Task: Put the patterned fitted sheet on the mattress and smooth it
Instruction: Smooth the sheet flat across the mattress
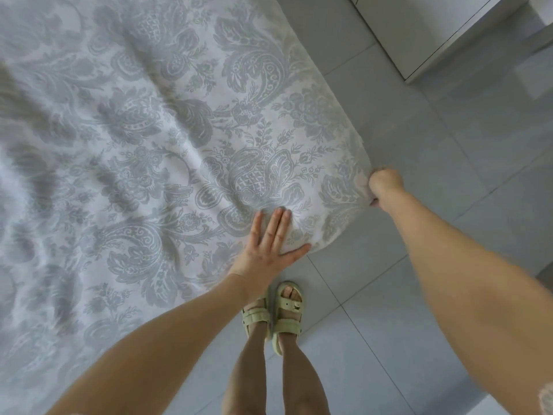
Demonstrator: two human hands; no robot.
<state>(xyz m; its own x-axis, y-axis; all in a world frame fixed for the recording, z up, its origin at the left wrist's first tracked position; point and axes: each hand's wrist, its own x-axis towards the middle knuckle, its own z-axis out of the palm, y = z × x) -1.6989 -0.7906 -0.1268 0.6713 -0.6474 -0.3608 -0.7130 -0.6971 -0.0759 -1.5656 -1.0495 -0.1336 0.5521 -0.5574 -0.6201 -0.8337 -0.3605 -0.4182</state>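
Right grip (384, 182) clenched on hem of patterned fitted sheet (179, 121) at mattress corner. Left grip (270, 238) lay flat, spread, pressing sheet beside edge. Sheet covered mattress top, creased. You likely needed to draw hem under corner while left grip pinned cloth.

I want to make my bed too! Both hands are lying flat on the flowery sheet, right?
Not quite: only the left hand lies flat on the sheet. The right hand is curled, gripping the sheet's edge at the corner, as the head view shows.
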